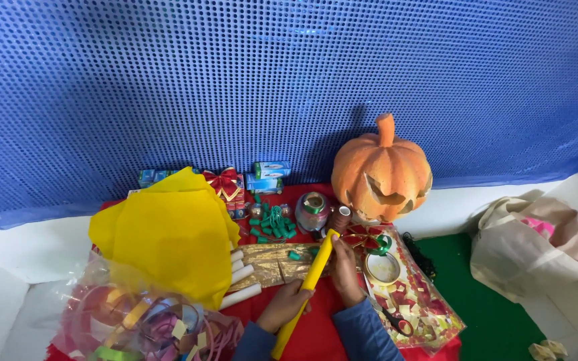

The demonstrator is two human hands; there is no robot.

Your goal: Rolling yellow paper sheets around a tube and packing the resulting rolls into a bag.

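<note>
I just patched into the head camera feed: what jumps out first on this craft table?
The orange carved pumpkin stands at the back against the blue sequined backdrop, the boldest shape in view. Left of centre lies a big crumpled yellow paper sheet. At the bottom centre, the left hand and right hand hold a rolled yellow tube over the red cloth.

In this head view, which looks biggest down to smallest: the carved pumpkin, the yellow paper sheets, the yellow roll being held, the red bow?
1. yellow paper sheets
2. carved pumpkin, which sits farther back, so its rank is unsure
3. yellow roll
4. red bow
</note>
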